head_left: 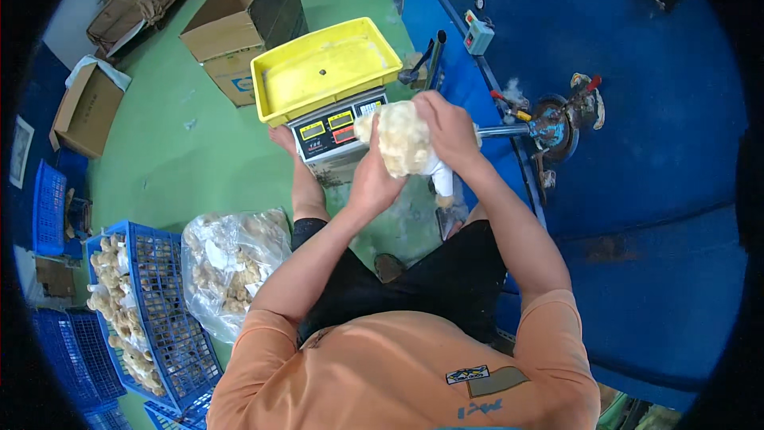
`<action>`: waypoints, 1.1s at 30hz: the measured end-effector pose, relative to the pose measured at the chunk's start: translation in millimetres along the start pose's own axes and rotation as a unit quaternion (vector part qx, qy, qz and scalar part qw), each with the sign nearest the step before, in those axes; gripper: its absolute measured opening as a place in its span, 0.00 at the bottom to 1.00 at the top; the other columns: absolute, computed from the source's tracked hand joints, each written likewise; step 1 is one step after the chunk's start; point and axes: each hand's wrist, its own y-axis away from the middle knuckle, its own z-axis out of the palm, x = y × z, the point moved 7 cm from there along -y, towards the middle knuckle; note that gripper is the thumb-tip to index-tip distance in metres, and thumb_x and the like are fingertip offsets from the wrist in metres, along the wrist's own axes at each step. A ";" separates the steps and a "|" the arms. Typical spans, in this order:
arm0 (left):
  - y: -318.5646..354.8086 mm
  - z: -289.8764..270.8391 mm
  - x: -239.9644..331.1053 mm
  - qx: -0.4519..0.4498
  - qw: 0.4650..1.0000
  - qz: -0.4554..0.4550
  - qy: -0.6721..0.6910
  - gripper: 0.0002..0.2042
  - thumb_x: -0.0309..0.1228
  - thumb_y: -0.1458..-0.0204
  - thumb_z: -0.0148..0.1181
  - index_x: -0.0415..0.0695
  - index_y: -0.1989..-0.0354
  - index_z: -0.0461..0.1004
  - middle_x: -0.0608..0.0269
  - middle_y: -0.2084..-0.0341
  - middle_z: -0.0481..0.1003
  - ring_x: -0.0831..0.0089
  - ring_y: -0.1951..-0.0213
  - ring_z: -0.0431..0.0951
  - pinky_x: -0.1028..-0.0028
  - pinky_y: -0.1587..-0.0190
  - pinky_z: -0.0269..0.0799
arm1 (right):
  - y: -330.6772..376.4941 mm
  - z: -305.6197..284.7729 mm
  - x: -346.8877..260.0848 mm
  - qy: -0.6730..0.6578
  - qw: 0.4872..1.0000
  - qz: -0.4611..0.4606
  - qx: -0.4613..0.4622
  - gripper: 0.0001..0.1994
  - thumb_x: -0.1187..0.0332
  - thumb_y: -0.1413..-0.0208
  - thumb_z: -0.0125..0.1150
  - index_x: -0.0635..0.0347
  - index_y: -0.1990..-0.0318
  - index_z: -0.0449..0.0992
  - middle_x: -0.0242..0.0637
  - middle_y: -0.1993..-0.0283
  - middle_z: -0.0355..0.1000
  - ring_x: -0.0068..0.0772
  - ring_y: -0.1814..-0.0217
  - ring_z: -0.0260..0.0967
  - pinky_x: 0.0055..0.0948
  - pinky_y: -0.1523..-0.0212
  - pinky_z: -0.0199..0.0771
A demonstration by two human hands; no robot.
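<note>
A plush toy of curly cream fur with a white fabric part (403,142) sits in front of the seated person's torso, between both hands, at the near right corner of the scale. The left hand (376,181) is curled around its left and lower side, while the right hand (450,129) grips its upper right; bracing from opposite sides probably keeps such a soft body from sagging or twisting. The toy is held in line with the shiny metal tube (504,131) that juts leftward from the blue machine panel, likely because the two must meet; the right hand and forearm hide whether the tube enters the fur. Just beyond stands a dark-fronted digital scale (326,137), turned so its displays face the person, presumably for easy reading. On it rests a shallow yellow plastic tray (362,52), whose raised rim would stop things rolling off. To the person's left, a blue plastic lattice crate (177,302) holds many similar tan and white pieces, and a clear plastic bag (232,259) holding more fluffy tan pieces leans close beside it, both apparently set low and near the seat so that stock stays within reach.
</note>
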 end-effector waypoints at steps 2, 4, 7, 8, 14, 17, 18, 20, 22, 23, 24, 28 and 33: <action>-4.2 -1.6 -15.5 -0.024 0.999 0.018 0.024 0.42 0.32 0.50 0.61 0.37 0.27 0.49 0.38 0.51 0.76 0.43 0.54 0.78 0.59 0.53 0.73 | 27.1 -29.8 2.9 -0.144 0.972 -0.091 0.160 0.09 0.67 0.35 0.52 0.61 0.55 0.75 0.40 0.58 0.78 0.43 0.60 0.74 0.37 0.55 0.73; -7.0 -3.3 -13.4 -0.061 0.996 -0.027 0.067 0.39 0.33 0.50 0.61 0.36 0.29 0.53 0.38 0.51 0.76 0.44 0.54 0.78 0.60 0.52 0.73 | 68.2 -51.5 25.6 -0.151 0.966 -0.007 0.207 0.09 0.73 0.40 0.55 0.63 0.54 0.75 0.41 0.51 0.75 0.38 0.53 0.72 0.33 0.49 0.72; 1.1 0.7 -6.8 -0.183 0.952 -0.163 0.183 0.32 0.35 0.50 0.62 0.35 0.36 0.64 0.40 0.51 0.76 0.45 0.52 0.78 0.62 0.49 0.72 | 110.0 -34.3 52.9 -0.085 0.958 0.044 0.269 0.10 0.70 0.45 0.61 0.60 0.56 0.75 0.40 0.60 0.75 0.46 0.58 0.71 0.37 0.55 0.70; 0.9 -2.5 -4.9 -0.184 0.952 -0.163 0.184 0.32 0.35 0.50 0.62 0.35 0.36 0.64 0.40 0.51 0.76 0.45 0.52 0.78 0.62 0.49 0.72 | 109.9 -32.1 55.8 -0.084 0.958 0.045 0.269 0.10 0.70 0.45 0.61 0.60 0.56 0.75 0.40 0.60 0.75 0.46 0.58 0.71 0.37 0.55 0.70; -4.1 -42.3 -3.7 -0.179 0.970 -0.164 0.033 0.28 0.38 0.50 0.65 0.36 0.42 0.71 0.46 0.53 0.77 0.48 0.54 0.76 0.63 0.47 0.71 | 82.6 -16.7 39.2 -0.038 0.989 -0.008 0.141 0.12 0.69 0.48 0.63 0.60 0.57 0.73 0.42 0.63 0.74 0.48 0.62 0.70 0.40 0.60 0.70; -9.4 -88.0 40.9 0.145 0.954 0.123 -0.230 0.25 0.35 0.50 0.67 0.38 0.44 0.73 0.49 0.53 0.77 0.50 0.55 0.76 0.62 0.48 0.71 | 71.2 -20.0 23.2 -0.113 0.990 0.068 0.056 0.12 0.70 0.49 0.64 0.59 0.59 0.71 0.43 0.66 0.73 0.49 0.64 0.70 0.43 0.64 0.70; -8.0 -87.0 40.4 0.148 0.953 0.122 -0.233 0.25 0.35 0.50 0.67 0.38 0.44 0.73 0.49 0.53 0.77 0.50 0.55 0.76 0.62 0.48 0.71 | 66.7 -19.3 15.6 -0.115 0.990 0.065 0.055 0.12 0.70 0.49 0.64 0.59 0.59 0.71 0.43 0.66 0.73 0.49 0.64 0.70 0.43 0.64 0.70; -5.8 -65.9 30.5 0.086 0.972 0.147 -0.161 0.24 0.33 0.51 0.68 0.38 0.45 0.74 0.48 0.53 0.76 0.51 0.54 0.76 0.62 0.47 0.71 | 55.7 -15.0 -10.8 -0.015 0.998 0.008 0.063 0.11 0.70 0.50 0.63 0.59 0.60 0.70 0.44 0.67 0.73 0.51 0.66 0.70 0.45 0.65 0.70; -1.2 -38.8 13.8 0.021 0.981 0.169 -0.088 0.23 0.30 0.52 0.68 0.38 0.46 0.75 0.48 0.53 0.76 0.53 0.54 0.76 0.62 0.47 0.71 | 48.3 -9.4 -30.8 0.085 0.993 -0.047 0.071 0.11 0.71 0.50 0.63 0.59 0.61 0.69 0.45 0.68 0.72 0.52 0.67 0.70 0.47 0.66 0.70; -1.9 -27.6 -9.9 0.023 0.992 0.117 0.038 0.22 0.27 0.52 0.68 0.38 0.46 0.75 0.49 0.55 0.77 0.57 0.56 0.76 0.64 0.49 0.72 | 43.7 -9.6 -30.4 0.095 0.991 -0.054 0.072 0.10 0.71 0.51 0.62 0.59 0.63 0.68 0.45 0.68 0.72 0.53 0.67 0.70 0.48 0.66 0.70; -1.9 -14.0 -34.2 0.026 0.984 0.064 0.165 0.21 0.25 0.52 0.68 0.38 0.47 0.76 0.50 0.56 0.77 0.61 0.59 0.77 0.67 0.52 0.73 | 39.4 -10.7 -25.5 0.107 0.990 -0.061 0.072 0.10 0.71 0.51 0.62 0.59 0.64 0.67 0.46 0.68 0.72 0.54 0.67 0.70 0.49 0.66 0.69; -9.9 27.6 -5.8 -0.057 0.921 -0.179 0.343 0.18 0.24 0.49 0.67 0.37 0.48 0.75 0.57 0.61 0.78 0.69 0.64 0.78 0.74 0.58 0.75 | 44.5 -45.1 57.6 0.157 0.977 0.023 0.145 0.10 0.71 0.52 0.62 0.60 0.65 0.67 0.47 0.70 0.71 0.56 0.67 0.69 0.49 0.66 0.68; -10.6 38.2 -4.4 0.015 0.873 -0.168 0.457 0.14 0.26 0.45 0.65 0.36 0.51 0.75 0.61 0.66 0.78 0.74 0.69 0.77 0.78 0.64 0.75 | 46.6 -57.0 76.8 0.166 0.974 -0.006 0.153 0.11 0.70 0.52 0.63 0.60 0.65 0.66 0.46 0.71 0.69 0.56 0.69 0.66 0.50 0.67 0.66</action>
